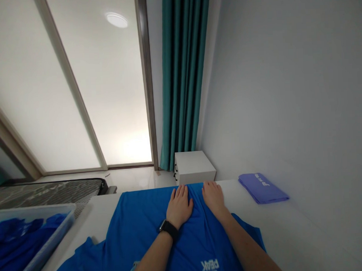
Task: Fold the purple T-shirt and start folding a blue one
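A blue T-shirt [143, 218] with white PEAK lettering lies spread on a white table, its straight edge along the far side. My left hand [179, 206], with a black watch on the wrist, rests flat on the cloth near that edge, fingers extended. Close by on the right, my right hand [213, 196] has its fingers bent over the shirt's far right corner and appears to grip the cloth; its fingertips are partly hidden. Creases run through the fabric between the hands. One sleeve spreads out to the left, another shows beyond my right forearm.
On the table's right lies a folded purple packet [262, 188] near the wall. A translucent bin [60, 239] of blue clothes stands at the left. Beyond the table are a white cabinet [193, 165], a green curtain [184, 78] and frosted sliding doors [106, 95].
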